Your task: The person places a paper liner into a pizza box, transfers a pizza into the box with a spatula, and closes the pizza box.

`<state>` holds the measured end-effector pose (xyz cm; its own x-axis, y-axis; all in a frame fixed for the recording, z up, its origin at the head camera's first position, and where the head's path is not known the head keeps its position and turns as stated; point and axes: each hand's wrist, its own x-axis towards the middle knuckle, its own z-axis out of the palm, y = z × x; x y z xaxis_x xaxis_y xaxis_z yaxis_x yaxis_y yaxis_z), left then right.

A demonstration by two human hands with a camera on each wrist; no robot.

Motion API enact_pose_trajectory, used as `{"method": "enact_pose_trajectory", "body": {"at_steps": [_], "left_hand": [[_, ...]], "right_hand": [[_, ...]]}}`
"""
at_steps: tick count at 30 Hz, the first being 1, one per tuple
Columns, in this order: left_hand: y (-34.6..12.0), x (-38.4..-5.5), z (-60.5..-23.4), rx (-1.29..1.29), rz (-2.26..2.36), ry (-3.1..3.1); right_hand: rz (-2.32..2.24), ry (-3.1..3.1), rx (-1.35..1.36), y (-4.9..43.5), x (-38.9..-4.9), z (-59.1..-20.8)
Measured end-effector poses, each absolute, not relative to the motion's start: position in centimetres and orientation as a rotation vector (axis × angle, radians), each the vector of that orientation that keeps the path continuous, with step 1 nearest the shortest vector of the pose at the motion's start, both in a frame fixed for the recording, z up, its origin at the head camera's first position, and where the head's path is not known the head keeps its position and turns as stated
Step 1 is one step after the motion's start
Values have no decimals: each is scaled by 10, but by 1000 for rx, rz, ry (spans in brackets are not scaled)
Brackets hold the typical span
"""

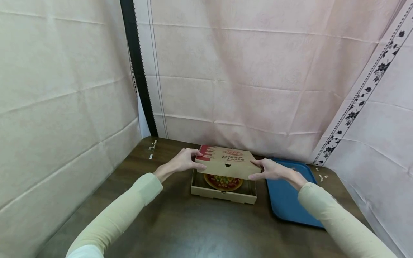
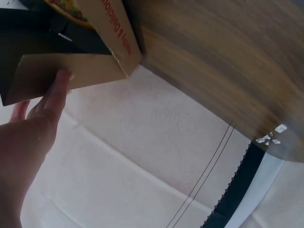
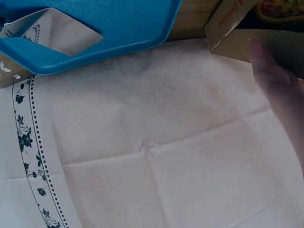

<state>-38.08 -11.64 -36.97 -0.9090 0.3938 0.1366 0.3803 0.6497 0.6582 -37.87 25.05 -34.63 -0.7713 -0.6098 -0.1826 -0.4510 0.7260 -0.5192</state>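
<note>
A cardboard pizza box stands partly open, its printed lid [image 1: 230, 161] tilted up over the bottom tray of the box [image 1: 206, 191]. Under the lid shows a pizza [image 1: 223, 182] with a golden rim and colourful topping; its far part is hidden. My left hand [image 1: 185, 160] grips the lid at its left side, thumb at the front flap and fingers over the red printed edge. At the opposite side, my right hand [image 1: 269, 170] holds the lid likewise. In the left wrist view, fingertips [image 2: 61, 78] press on the lid's side flap.
Right of the box lies a blue tray [image 1: 284, 200], partly behind my right forearm. On it is a shiny, pointed metal blade [image 3: 71, 35]. The dark wooden table [image 1: 193, 225] meets cloth-covered walls [image 1: 245, 89] at the back and sides.
</note>
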Motion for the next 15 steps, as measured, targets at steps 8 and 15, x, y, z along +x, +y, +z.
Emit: {"method": "enact_pose_trajectory", "body": {"at_steps": [8,15], "left_hand": [[-112,-381,-380,645,1077,2901],[-110,-381,-385,679,1050,2887]], "right_hand": [[-610,2687,-783,247,-373,-361],[-598,2736,-793,246,-367,-370]]}}
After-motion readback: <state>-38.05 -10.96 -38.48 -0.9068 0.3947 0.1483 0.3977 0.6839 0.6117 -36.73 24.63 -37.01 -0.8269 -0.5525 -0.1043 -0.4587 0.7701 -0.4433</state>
